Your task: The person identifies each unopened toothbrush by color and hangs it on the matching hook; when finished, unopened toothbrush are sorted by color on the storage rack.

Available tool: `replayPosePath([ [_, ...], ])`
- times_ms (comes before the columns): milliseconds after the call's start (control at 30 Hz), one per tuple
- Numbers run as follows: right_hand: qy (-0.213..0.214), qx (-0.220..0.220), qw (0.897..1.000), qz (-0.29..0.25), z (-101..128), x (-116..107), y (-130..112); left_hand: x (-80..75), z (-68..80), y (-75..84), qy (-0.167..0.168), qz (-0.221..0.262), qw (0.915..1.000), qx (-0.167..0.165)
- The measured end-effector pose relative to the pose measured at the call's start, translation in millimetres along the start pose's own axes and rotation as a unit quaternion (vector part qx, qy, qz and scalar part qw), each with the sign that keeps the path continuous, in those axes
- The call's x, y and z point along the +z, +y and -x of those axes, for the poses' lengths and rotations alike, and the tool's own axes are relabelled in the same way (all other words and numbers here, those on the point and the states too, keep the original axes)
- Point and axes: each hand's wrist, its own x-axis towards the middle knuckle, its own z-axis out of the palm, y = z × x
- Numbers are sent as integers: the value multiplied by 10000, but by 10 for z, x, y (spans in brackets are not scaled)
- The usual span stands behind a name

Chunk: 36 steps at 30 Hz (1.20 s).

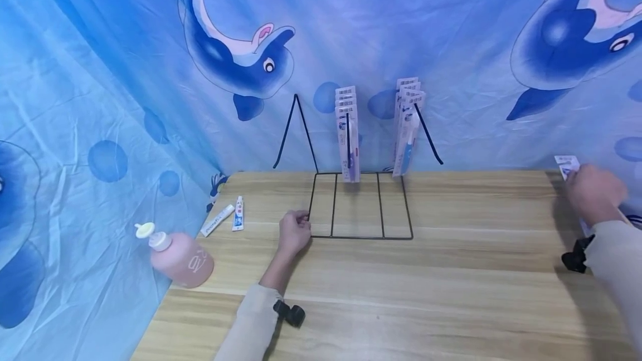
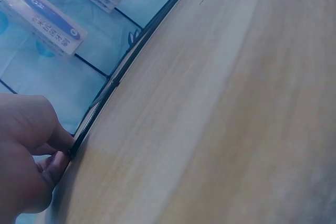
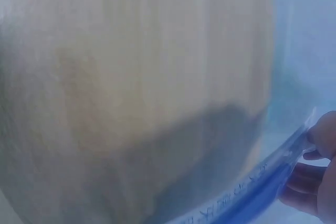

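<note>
My left hand (image 1: 295,232) pinches the front left corner of a black wire rack (image 1: 371,237) standing at the table's back edge; the left wrist view shows the fingertips on the wire. At the far right, my right hand (image 1: 597,194) holds a packaged toothbrush (image 1: 567,164) above the table edge. Its clear pack with a blue strip appears blurred in the right wrist view, between thumb and fingers. Several packaged toothbrushes (image 1: 354,149) hang on the rack's middle hook, and several more packs (image 1: 407,132) hang on the right hook. The left hook (image 1: 285,133) carries nothing.
Two small toothpaste tubes, a white one (image 1: 218,220) and a blue-and-white one (image 1: 238,215), lie at the table's back left. A pink pump bottle (image 1: 183,261) stands in front of them. A blue dolphin curtain (image 1: 401,27) borders the wooden table (image 1: 451,288).
</note>
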Motion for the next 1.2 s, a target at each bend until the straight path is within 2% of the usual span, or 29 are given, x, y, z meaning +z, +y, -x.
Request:
replayPosePath([
  [133,351,-328,9988,-61,95,-191,-120,-8,0,-3,-11,30,10000,13],
  [267,799,-846,9929,-243,186,-359,-267,-12,-3,-2,-12,-17,10000,25],
  [400,1144,-1366,9825,-544,310,-540,-456,-6,-1,-1,-16,-46,10000,77],
  [533,1651,-1901,9654,-678,526,-723,-717,3,3,-4,11,-105,9999,126],
  [667,2556,-2510,9306,-746,815,-873,-1014,7,5,-3,56,-142,9998,103],
  [767,3207,-2966,8956,-845,1067,-975,-1217,2,12,0,79,-179,9998,100],
  [933,3901,-3678,8372,-1076,1510,-1137,-1470,-4,23,2,70,-166,9998,106],
  [1000,4070,-3847,8190,-1250,1677,-1193,-1565,-6,27,1,70,-155,9998,129],
  [1100,4160,-3986,7998,-1685,1914,-1257,-1727,-9,25,-1,55,-111,9998,135],
  [1200,3983,-4114,7922,-2112,2136,-1294,-1904,-6,15,-1,26,-55,9999,147],
])
